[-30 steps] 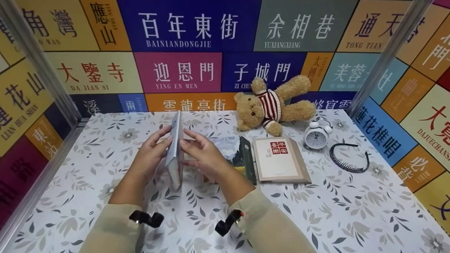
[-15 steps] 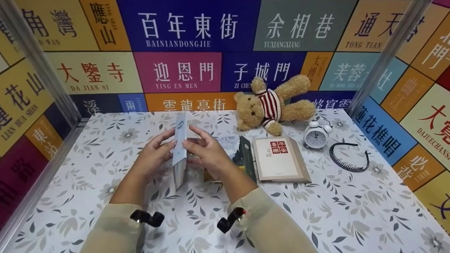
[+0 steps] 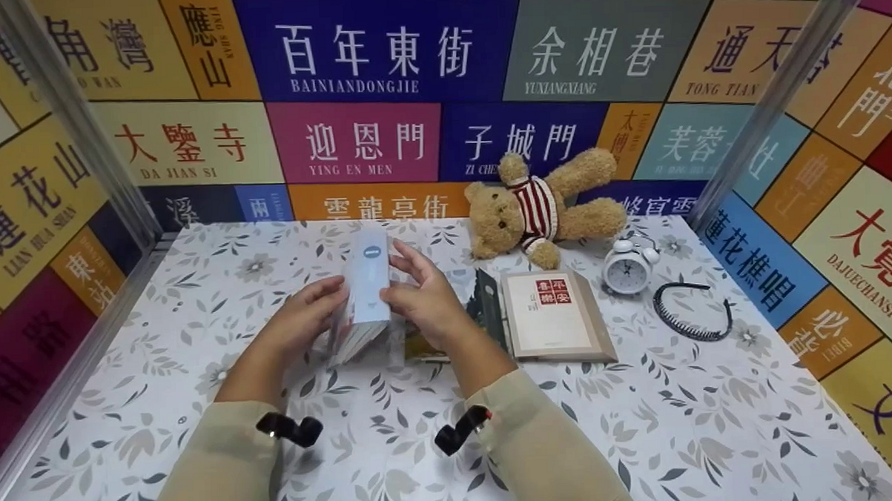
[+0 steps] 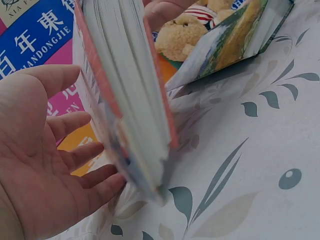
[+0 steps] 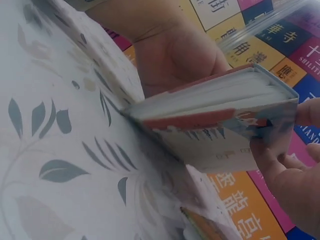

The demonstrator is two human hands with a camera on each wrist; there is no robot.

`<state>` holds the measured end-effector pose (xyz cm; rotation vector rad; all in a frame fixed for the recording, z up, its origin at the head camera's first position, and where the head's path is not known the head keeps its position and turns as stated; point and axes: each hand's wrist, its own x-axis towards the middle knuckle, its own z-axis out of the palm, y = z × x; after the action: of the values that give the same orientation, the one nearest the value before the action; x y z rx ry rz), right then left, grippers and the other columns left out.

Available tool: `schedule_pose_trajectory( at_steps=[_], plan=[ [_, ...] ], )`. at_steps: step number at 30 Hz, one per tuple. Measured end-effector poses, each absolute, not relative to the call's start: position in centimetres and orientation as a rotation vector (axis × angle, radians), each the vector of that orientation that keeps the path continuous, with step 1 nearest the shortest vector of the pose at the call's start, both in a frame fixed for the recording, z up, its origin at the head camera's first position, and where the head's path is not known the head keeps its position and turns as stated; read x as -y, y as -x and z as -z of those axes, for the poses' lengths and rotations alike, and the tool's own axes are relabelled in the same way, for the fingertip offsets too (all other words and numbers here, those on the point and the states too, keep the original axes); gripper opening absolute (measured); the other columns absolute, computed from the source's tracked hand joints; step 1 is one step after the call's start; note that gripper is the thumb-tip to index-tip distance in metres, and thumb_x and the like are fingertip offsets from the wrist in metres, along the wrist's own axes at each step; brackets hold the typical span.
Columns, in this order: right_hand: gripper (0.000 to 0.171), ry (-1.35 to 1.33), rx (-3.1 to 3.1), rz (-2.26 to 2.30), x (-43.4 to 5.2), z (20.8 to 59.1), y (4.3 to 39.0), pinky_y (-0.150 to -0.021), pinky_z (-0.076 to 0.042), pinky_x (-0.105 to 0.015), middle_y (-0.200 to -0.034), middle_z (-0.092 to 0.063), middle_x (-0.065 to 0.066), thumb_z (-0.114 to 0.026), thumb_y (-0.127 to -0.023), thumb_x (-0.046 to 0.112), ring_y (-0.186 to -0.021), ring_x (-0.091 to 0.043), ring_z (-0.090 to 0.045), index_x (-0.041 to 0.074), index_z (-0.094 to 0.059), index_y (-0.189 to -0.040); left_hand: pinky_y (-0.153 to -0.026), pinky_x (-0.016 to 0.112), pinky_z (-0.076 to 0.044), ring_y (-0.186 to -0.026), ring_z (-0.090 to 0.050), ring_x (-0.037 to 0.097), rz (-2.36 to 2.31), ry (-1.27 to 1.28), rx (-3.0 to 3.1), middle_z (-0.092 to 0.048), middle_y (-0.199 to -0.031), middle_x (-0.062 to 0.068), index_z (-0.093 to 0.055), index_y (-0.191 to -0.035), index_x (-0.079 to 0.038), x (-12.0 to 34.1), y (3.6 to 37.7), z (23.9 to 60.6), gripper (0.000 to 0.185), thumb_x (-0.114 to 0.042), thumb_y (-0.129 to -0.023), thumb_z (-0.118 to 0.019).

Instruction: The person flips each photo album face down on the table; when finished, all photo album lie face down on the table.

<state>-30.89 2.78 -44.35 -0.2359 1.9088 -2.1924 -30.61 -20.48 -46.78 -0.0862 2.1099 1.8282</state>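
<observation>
A pale blue paperback book (image 3: 367, 289) stands on its edge on the flowered table (image 3: 645, 421), held between both hands and tilted. My left hand (image 3: 327, 299) lies flat against its left cover, fingers nearly straight. My right hand (image 3: 402, 282) grips the other side, thumb on the cover and fingers over the top. In the left wrist view the white page block (image 4: 132, 100) fills the middle with my left palm (image 4: 40, 165) beside it. The right wrist view shows the book (image 5: 220, 125) leaning, my right fingers (image 5: 290, 185) at its near corner.
A second book with a landscape cover (image 3: 485, 305) lies just behind my right hand, next to a beige book (image 3: 556, 315). A teddy bear (image 3: 541, 206), a white alarm clock (image 3: 628, 268) and a black headband (image 3: 691, 312) lie at the back right. Sign-covered walls close in three sides.
The book, seen edge-on a second ago, has turned and tipped so its pale blue face shows. Both hands have shifted a little to the right with it.
</observation>
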Motion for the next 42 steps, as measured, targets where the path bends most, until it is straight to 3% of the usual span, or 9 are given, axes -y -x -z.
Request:
schedule_pose_trajectory(
  at_steps=[8, 16, 21, 27, 33, 42],
  plan=[
    [0.098, 0.166, -1.96, 2.095, -2.7, 46.0, 31.6, -0.107, -0.06, -0.042, -0.17, -0.043, -0.007, -0.076, -0.089, -0.01, -0.143, -0.034, -0.061, 0.031, -0.035, -0.169, -0.139, 0.051, -0.015, -0.169, -0.018, 0.029, -1.73, 0.196, -2.252, -0.027, -0.179, 0.003, -0.035, -0.169, -0.023, 21.1, 30.6, 46.5, 0.075, -0.061, -0.106, -0.051],
    [0.094, 0.117, -2.075, 1.945, -2.9, 47.5, 32.2, -0.112, -0.057, -0.042, -0.168, -0.048, -0.01, -0.076, -0.089, -0.01, -0.144, -0.031, -0.059, 0.028, -0.039, -0.167, -0.138, 0.051, -0.014, -0.167, -0.022, 0.032, -1.612, 0.377, -2.304, -0.03, -0.178, 0.008, -0.027, -0.171, -0.017, 21.3, 31.1, 46.0, 0.078, -0.064, -0.109, -0.038],
    [0.093, 0.121, -2.088, 1.876, -2.8, 47.8, 32.0, -0.111, -0.058, -0.039, -0.163, -0.053, -0.01, -0.076, -0.091, -0.005, -0.14, -0.027, -0.063, 0.029, -0.036, -0.168, -0.138, 0.05, -0.013, -0.166, -0.026, 0.032, -1.541, 0.414, -2.376, -0.036, -0.176, 0.009, -0.031, -0.17, -0.014, 21.5, 31.3, 45.8, 0.077, -0.062, -0.11, -0.035],
    [0.085, 0.152, -2.064, 1.913, -2.9, 47.9, 31.8, -0.115, -0.055, -0.041, -0.163, -0.052, -0.015, -0.072, -0.098, 0.002, -0.148, -0.031, -0.055, 0.022, -0.032, -0.17, -0.139, 0.047, -0.014, -0.167, -0.026, 0.031, -1.652, 0.416, -2.32, -0.035, -0.176, 0.011, -0.031, -0.169, -0.011, 21.5, 31.2, 45.8, 0.075, -0.057, -0.111, -0.037],
    [0.076, 0.14, -2.101, 1.928, -3.0, 47.9, 31.8, -0.12, -0.051, -0.046, -0.167, -0.047, -0.018, -0.071, -0.099, 0.009, -0.154, -0.035, -0.048, 0.018, -0.039, -0.167, -0.139, 0.045, -0.012, -0.167, -0.025, 0.03, -1.763, 0.415, -2.264, -0.034, -0.176, 0.013, -0.031, -0.169, -0.009, 21.6, 31.1, 45.8, 0.074, -0.054, -0.111, -0.041],
    [0.054, 0.156, -2.173, 2.082, -2.6, 46.4, 31.6, -0.121, -0.051, -0.042, -0.16, -0.057, -0.012, -0.066, -0.101, 0.013, -0.149, -0.031, -0.055, 0.016, -0.057, -0.155, -0.138, 0.043, -0.019, -0.166, -0.03, 0.026, -1.896, 0.469, -2.223, -0.032, -0.177, 0.007, -0.03, -0.17, -0.015, 21.1, 30.8, 45.0, 0.071, -0.051, -0.11, -0.045]
  ],
)
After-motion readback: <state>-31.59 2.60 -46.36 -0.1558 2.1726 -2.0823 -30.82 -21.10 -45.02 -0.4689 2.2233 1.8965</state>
